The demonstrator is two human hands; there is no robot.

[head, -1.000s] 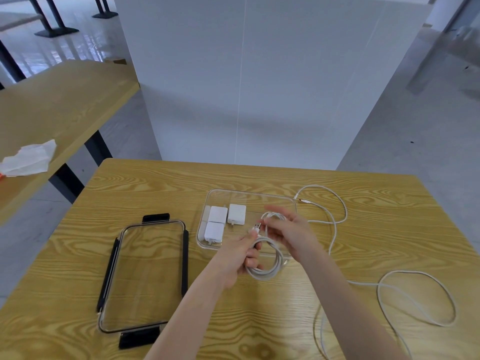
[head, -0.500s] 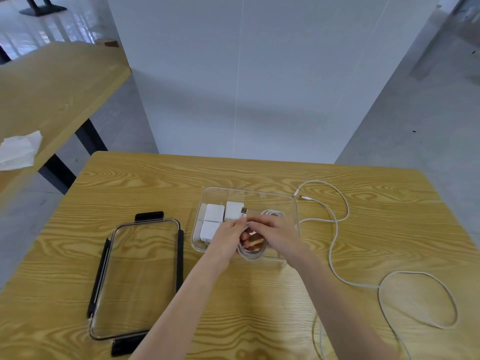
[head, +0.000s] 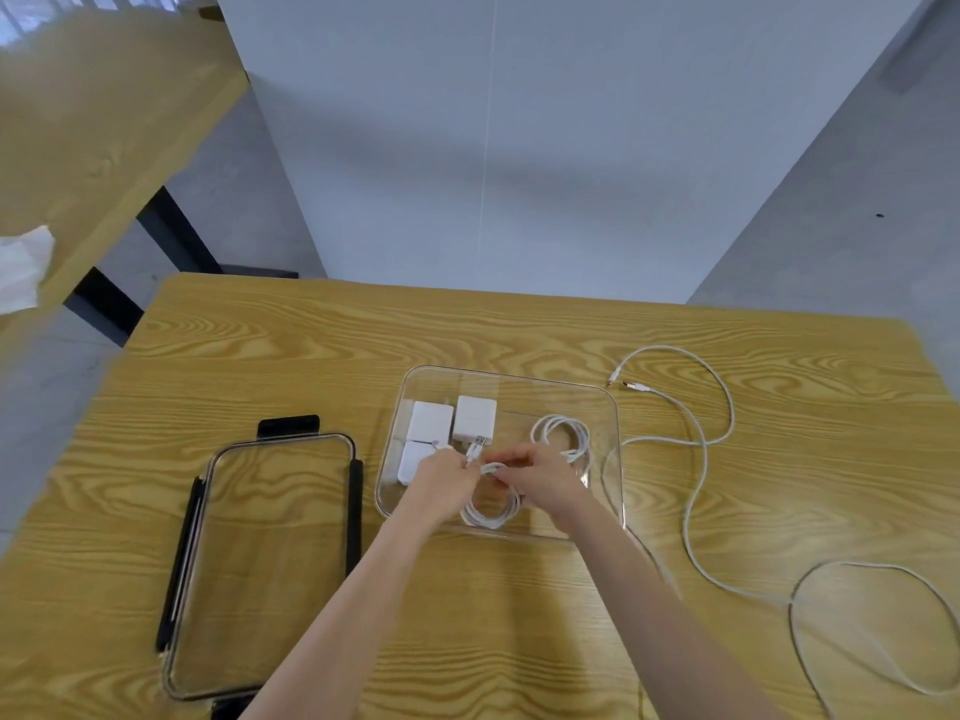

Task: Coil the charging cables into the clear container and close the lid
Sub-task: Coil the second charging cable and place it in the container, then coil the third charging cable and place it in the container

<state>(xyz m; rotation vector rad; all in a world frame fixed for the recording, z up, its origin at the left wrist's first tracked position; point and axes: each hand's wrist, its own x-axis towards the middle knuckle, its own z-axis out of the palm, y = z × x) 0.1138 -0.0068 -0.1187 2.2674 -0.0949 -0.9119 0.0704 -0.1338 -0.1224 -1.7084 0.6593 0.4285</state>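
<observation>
Both hands meet over the clear container [head: 610, 407] on the wooden table [head: 311, 356]. The left hand [head: 441, 480] and the right hand [head: 540, 478] each pinch the top of a coiled white cable [head: 491, 509] with curled fingers, and its loops hang down into the container's near side. The cable's USB plug [head: 475, 450] sticks up just beyond the left hand's fingers.

Further back in the container lies a second coiled cable [head: 563, 433], to the right of three white charger bricks [head: 475, 418] grouped at the left end.

The clear lid [head: 218, 511] with black latches lies flat on the table to the left of the container, off it — the container stands open.

To the right, a loose white cable [head: 696, 491] snakes across the table — one connector end near the container's far right corner, a wide loop toward the right edge.

A crumpled white tissue [head: 21, 272] sits on a neighbouring table at far left.
</observation>
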